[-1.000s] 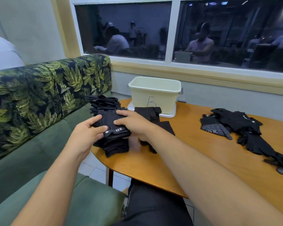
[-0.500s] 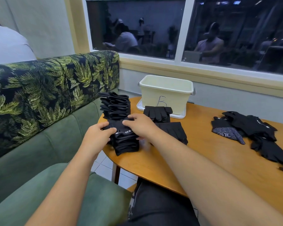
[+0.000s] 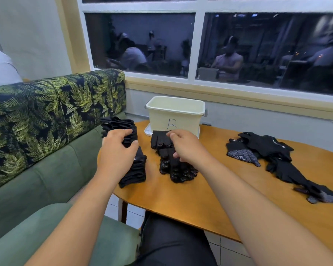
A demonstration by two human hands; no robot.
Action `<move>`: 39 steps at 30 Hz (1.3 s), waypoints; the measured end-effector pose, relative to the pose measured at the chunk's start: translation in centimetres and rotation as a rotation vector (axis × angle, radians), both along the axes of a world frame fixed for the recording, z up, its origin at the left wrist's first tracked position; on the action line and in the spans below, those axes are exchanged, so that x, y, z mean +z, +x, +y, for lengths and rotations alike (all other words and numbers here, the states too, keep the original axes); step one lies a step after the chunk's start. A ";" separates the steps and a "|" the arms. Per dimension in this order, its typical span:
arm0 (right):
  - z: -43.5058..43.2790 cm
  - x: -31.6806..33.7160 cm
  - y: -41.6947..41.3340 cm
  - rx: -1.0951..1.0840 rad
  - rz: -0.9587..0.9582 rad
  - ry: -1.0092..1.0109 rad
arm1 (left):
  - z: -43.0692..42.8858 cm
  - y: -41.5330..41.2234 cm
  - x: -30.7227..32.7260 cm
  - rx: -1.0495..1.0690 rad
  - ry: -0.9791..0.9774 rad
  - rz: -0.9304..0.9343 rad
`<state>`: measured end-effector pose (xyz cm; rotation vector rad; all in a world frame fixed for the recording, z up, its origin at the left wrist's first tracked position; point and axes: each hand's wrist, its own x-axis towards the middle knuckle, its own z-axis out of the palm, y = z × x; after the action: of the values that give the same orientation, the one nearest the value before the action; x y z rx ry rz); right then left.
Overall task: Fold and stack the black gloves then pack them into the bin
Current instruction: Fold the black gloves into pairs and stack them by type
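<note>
Nearest, at the bottom centre of the frame, a lap in dark trousers [image 3: 173, 244] is showing beside the green sofa seat [image 3: 52, 227]; both bare forearms are reaching up the frame over the near edge of the wooden table [image 3: 183, 200].

Left of centre, the left hand [image 3: 116, 157] is lying over the top of the near stack of folded gloves [image 3: 136, 171], which is sitting at the table's left edge; the fingers are bent and the thumb is standing apart from them; whether the hand is gripping the stack cannot be told.

At centre, the right hand [image 3: 187, 148] is curling down onto the dotted-palm gloves [image 3: 176, 170], which are lying just right of the near stack; the thumb is pressing against their upper end and the fingers are closing round it, so the hand is holding them.

Just beyond the left hand, a second stack of folded gloves [image 3: 118, 126] is sitting at the table's far left edge; a flat glove [image 3: 159, 140] is lying between the right hand's fingertips and the bin.

At the right of the frame, well apart from both hands, a loose pile of gloves [image 3: 267, 150] is spreading across the table.

At upper centre, the cream bin [image 3: 175, 115], marked with a handwritten letter, is standing on a white lid [image 3: 148, 131] at the table's far edge; no gloves are showing above its rim.

Beyond, the leaf-patterned sofa back [image 3: 56, 112] is occupying the left, and the window [image 3: 200, 47] is reflecting seated people.
</note>
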<state>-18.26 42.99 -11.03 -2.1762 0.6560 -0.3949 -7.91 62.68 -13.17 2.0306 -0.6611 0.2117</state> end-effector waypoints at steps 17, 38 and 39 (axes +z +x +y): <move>-14.9 -6.3 -19.8 -0.344 0.070 -0.249 | -21.8 -14.2 -3.2 -0.498 0.161 -0.030; -27.5 -12.2 -22.4 -0.512 0.343 -0.528 | -46.3 -15.7 -8.6 -0.673 0.367 -0.369; -27.5 -12.3 -22.5 -0.512 0.336 -0.513 | -46.9 -15.7 -8.9 -0.662 0.369 -0.392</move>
<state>-40.77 15.49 -23.34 -2.5670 1.4432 -0.5067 -23.61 15.82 -22.04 1.9986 -1.6763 0.0947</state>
